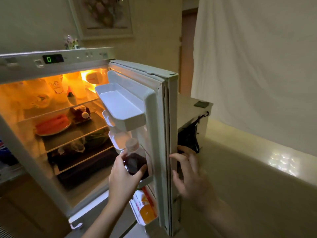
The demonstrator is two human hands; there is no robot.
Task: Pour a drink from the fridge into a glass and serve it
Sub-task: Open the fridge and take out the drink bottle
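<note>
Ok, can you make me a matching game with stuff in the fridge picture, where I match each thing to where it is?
Things:
1. dark drink bottle
2. watermelon slice
3. orange carton
4. right hand

Places:
A. lowest door shelf
B. on the fridge door's outer edge
C. in the left hand
D. on a plate, middle shelf inside

Pairs: 1-C, 2-D, 3-A, 4-B

Dim beige-walled room, framed flower picture (105, 14), white draped sheet (257, 66), small grey side table (188, 109).
</note>
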